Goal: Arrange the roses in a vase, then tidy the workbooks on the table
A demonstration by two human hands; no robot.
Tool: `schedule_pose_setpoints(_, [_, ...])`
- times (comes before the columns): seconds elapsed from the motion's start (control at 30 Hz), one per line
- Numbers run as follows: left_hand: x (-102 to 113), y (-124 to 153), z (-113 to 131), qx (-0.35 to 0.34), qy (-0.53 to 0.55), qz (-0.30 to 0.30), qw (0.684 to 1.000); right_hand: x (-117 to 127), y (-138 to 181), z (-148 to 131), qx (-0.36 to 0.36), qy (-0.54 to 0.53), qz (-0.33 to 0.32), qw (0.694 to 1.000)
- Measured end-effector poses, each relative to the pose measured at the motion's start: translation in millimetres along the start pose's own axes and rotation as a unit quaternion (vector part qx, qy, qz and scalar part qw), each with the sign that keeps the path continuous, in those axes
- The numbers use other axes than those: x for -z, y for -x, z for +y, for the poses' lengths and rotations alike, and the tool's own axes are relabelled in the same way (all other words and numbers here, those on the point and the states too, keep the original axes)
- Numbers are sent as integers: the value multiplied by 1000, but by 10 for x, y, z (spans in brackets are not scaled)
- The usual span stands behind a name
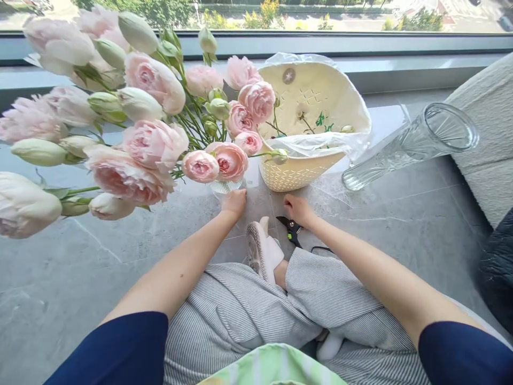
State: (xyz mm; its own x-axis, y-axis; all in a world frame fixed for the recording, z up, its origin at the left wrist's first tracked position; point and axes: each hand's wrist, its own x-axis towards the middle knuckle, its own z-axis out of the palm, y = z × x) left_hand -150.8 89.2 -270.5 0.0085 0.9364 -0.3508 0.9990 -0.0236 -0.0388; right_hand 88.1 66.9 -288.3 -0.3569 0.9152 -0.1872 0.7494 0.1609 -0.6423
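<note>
We sit cross-legged on a grey tiled floor (96,272), streaked with pale veins and crossed by thin joints. Ahead of us a wide window (240,20) runs across the top of the view, with greenery and paving outside and a grey-blue sill (224,47) beneath the glass. At the right a pale textured block (487,133) closes off the floor, and a dark quilted thing (499,272) shows at the edge.

Pink roses (154,144) and pale buds fan over our left side, hiding much of the floor there and most of the ribbed glass vase (226,186) beneath the inner blooms. Our left hand (233,202) is at that vase; we cannot tell whether its grip grasps the glass or only rests against it. Our right hand (298,208) has its fingers curled in front of the basket, and we cannot tell whether they hold anything. It partly covers the black pruning shears (294,229) on the floor.

The cream basket (302,170), lined with clear plastic and holding a few stems, stands near the roses. Farther right is a tall clear vase (404,149). Our white shoe (265,251) takes up the space just beside the shears.
</note>
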Motion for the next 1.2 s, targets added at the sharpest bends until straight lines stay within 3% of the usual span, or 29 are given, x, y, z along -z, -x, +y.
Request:
schedule_pose_setpoints(0.1, [-29, 2, 10, -13, -23, -1, 1000, 143, 126, 221, -77, -12, 43, 996])
schedule_pose_setpoints(0.2, [-32, 12, 15, -14, -35, 8, 999, 96, 73, 281, -148, -37, 71, 986])
schedule_pose_setpoints(0.47, [17, 94, 63, -11, -43, -12, 999, -172, -193, 128, -187, -3, 61, 981])
schedule_pose_setpoints(0.63, [206, 215, 161, -42, -1, -39, 998, -171, -251, 51, -156, 33, 29, 987])
schedule_pose_setpoints(0.8, [572, 482, 302, -72, 65, -13, 995, -26, -110, -52, -88, 46, -11, 995])
schedule_pose_setpoints(0.9, [885, 847, 477, -107, 133, -1, 985, 384, 158, -188, -18, 32, -38, 999])
schedule_pose_setpoints(1.0, [1344, 1262, 757, -182, 192, 25, 964, 1143, 473, -435, 150, -30, -68, 986])
schedule_pose_setpoints(1.07, [1742, 1409, 974, -223, 222, 93, 945, 1737, 595, -633, 230, -86, 1, 969])
schedule_pose_setpoints(1.13, [2171, 1361, 1184, -223, 233, 189, 927, 2268, 574, -807, 219, -101, 130, 962])
schedule_pose_setpoints(1.2, [2561, 1129, 1375, -203, 211, 264, 919, 2650, 408, -919, 181, -66, 223, 956])
